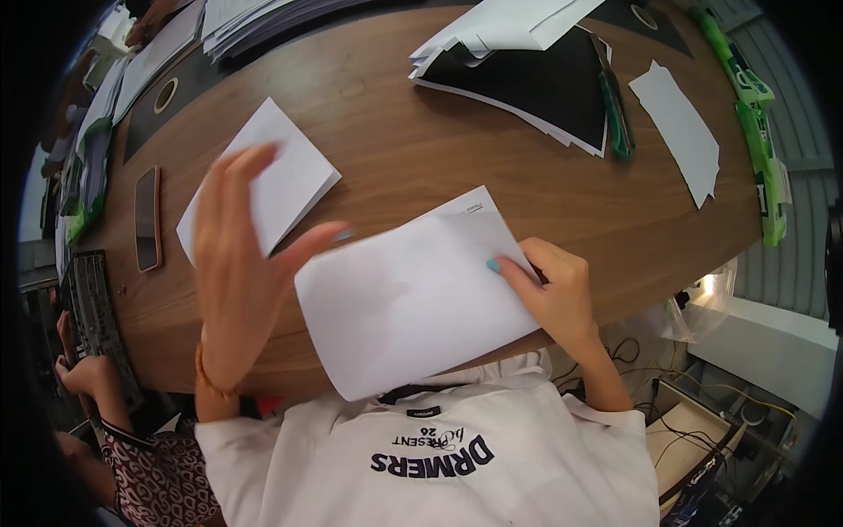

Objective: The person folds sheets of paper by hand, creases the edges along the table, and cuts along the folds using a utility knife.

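Gripping white paper at its right edge, our right hand has thumb on top, fingers curled underneath, partly hidden. Paper sits at desk's near edge, before our shirt. Our left hand, blurred, hovers holding nothing, thumb spread wide, partly covering folded white sheet.
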Tool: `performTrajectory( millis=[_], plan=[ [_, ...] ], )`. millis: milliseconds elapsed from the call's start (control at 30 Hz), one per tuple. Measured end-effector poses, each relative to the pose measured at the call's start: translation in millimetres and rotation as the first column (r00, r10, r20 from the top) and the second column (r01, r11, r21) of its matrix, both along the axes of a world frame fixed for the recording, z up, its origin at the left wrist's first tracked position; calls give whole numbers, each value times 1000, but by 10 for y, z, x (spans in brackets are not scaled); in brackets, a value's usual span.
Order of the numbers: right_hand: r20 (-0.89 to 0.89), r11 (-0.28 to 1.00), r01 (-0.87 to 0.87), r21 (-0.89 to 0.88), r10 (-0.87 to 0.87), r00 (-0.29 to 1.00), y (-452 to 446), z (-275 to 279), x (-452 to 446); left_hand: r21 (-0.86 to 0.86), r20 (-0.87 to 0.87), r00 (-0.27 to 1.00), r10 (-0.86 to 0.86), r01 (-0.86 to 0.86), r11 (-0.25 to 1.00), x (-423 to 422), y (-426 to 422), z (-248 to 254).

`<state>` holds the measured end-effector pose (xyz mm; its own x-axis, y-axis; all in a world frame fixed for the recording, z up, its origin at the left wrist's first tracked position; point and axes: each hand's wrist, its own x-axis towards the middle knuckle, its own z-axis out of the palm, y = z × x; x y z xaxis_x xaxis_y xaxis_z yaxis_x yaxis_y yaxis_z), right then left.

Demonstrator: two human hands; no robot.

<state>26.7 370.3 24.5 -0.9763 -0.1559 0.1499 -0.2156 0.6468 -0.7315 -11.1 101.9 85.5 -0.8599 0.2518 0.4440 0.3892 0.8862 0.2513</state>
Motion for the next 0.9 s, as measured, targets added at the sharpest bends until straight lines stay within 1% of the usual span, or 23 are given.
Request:
performTrajectory(
  millis=[33, 67, 100, 133, 200, 233, 300, 333, 367, 400, 433, 467, 500, 533, 600, 633, 667, 733, 767, 800, 833, 867, 900],
  plan=[
    [-5, 1000, -2, 0, 2, 1000, -12, 3, 15, 0, -5, 1000, 2, -2, 1000, -132, 115, -32],
    [-4, 999, -5, -46, 5, 1000, -29, 8, 36, 86, 198, 961, -196, 182, 980, -251, 261, -104],
    [-5, 996, -12, -90, 12, 1000, -39, 20, 54, 206, 369, 844, -389, 333, 920, -347, 366, -198],
    [-17, 996, -23, -86, 21, 1000, -27, -5, 80, 168, 444, 769, -460, 433, 886, -412, 423, -396],
    [-246, 998, -32, -61, 16, 969, 14, -84, 85, 240, 440, 744, -502, 441, 864, -351, 569, -557],
    [-278, 998, -31, -61, 12, 960, 16, -58, 54, 211, 396, 782, -481, 432, 877, -306, 609, -651],
    [-209, 1000, -23, 17, 26, 978, -11, 1, 39, 170, 334, 815, -474, 442, 881, -213, 637, -717],
    [-171, 998, -19, 57, 29, 985, -27, 29, 31, 203, 355, 811, -464, 418, 885, -177, 637, -726],
    [-129, 993, -100, 61, 107, 986, 25, 72, 26, 235, 379, 805, -455, 392, 889, -162, 631, -729],
    [-153, 995, -84, 60, 92, 984, 38, 119, -13, 223, 361, 808, -466, 410, 884, -171, 632, -729],
    [179, 956, -38, -292, 93, 979, 43, 167, -36, 245, 357, 813, -460, 394, 886, -156, 636, -736],
    [469, 805, 122, -581, 208, 859, 45, 211, -51, 267, 360, 815, -454, 376, 887, -141, 635, -741],
    [567, 794, 134, -592, 293, 770, 69, 266, -127, 282, 343, 828, -444, 359, 889, -139, 652, -722],
    [560, 792, 133, -596, 291, 776, 74, 266, -189, 277, 338, 829, -446, 365, 889, -133, 665, -712],
    [662, 785, 166, -597, 365, 655, 79, 258, -318, 415, 383, 816, -433, 267, 870, -142, 670, -685],
    [635, 822, 74, -565, 376, 675, 87, 262, -371, 409, 373, 822, -430, 271, 872, -155, 653, -666],
    [624, 819, 66, -571, 380, 683, 76, 282, -434, 367, 377, 808, -453, 319, 874, -184, 635, -640],
    [448, 806, -100, -583, 422, 788, 35, 357, -569, 312, 377, 798, -470, 368, 876, -261, 587, -552],
    [362, 832, -132, -539, 371, 855, -5, 465, -622, 558, 535, 689, -490, 147, 817, -313, 560, -472],
    [345, 830, -146, -538, 375, 860, -45, 570, -693, 709, 634, 545, -549, -126, 694, -357, 534, -388],
    [244, 854, -195, -482, 344, 907, -86, 675, -767, 790, 505, 648, -569, -82, 608, -377, 502, -311],
    [135, 876, -237, -420, 319, 938, -152, 797, -810, 792, 490, 666, -563, -69, 607, -377, 470, -194],
    [108, 867, -237, -437, 312, 944, -229, 916, -820, 803, 459, 712, -532, -76, 591, -356, 429, -58]
  ],
)
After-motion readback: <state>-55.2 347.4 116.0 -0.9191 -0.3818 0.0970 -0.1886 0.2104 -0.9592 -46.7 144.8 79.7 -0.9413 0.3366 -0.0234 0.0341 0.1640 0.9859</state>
